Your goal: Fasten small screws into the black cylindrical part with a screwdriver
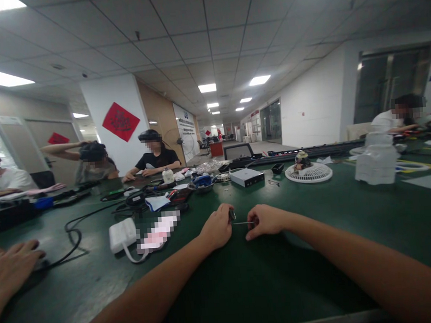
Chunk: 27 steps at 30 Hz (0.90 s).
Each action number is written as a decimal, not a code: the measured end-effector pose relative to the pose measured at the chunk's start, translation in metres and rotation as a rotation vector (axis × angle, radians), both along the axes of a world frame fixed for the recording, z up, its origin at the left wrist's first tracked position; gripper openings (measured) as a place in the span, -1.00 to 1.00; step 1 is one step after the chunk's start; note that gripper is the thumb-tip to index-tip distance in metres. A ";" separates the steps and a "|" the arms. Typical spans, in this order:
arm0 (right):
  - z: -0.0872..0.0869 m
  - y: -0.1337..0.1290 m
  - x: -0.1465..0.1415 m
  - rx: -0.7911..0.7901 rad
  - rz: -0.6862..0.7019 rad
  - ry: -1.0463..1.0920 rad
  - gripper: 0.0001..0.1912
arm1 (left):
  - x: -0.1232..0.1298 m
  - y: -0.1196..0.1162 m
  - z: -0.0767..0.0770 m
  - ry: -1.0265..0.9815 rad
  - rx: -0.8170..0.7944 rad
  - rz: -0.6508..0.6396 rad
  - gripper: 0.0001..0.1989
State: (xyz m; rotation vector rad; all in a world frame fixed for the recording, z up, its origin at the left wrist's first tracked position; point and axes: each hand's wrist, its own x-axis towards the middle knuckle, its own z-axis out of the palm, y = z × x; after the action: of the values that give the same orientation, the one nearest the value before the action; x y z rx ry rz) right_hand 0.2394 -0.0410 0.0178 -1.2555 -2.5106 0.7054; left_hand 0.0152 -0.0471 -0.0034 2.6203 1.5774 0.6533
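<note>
Just above the green table (209, 290), my left hand (217, 228) is closed around a small dark piece with a metallic glint (232, 214); its kind is mostly hidden by the fingers. Facing it, my right hand (267, 220) pinches a screwdriver (241, 223) by its dark handle. The thin metal shaft lies level and points left at the small piece. Whether the tip touches it, I cannot tell.
Beyond my hands stand a silver-grey box (246, 177), a white fan grille (308, 173) and a clear plastic container (376, 162). Leftward are a white adapter (123, 235), black cables (75, 233) and another person's hand (12, 269). Several people sit around the table.
</note>
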 end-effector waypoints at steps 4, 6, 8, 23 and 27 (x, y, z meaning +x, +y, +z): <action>-0.009 0.008 -0.001 -0.021 -0.049 0.150 -0.66 | 0.000 0.000 0.001 -0.033 0.002 -0.046 -0.65; -0.013 0.013 -0.002 -0.062 -0.046 0.290 -0.72 | 0.000 0.000 0.002 -0.053 0.000 -0.109 -0.69; -0.015 0.016 -0.003 -0.074 -0.041 0.421 -0.74 | 0.000 -0.001 0.004 -0.065 -0.001 -0.197 -0.68; -0.006 0.010 -0.006 0.307 -0.155 0.363 -0.83 | -0.001 -0.006 0.010 0.029 0.109 -0.321 -0.66; -0.005 0.007 -0.006 0.295 -0.176 0.361 -0.82 | -0.002 -0.006 0.011 0.040 0.134 -0.359 -0.64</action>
State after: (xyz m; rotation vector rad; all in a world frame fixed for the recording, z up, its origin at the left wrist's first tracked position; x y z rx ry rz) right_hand 0.2337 -0.0339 0.0132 -1.1119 -2.0909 0.4523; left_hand 0.0135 -0.0531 0.0075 2.9205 1.0571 0.7033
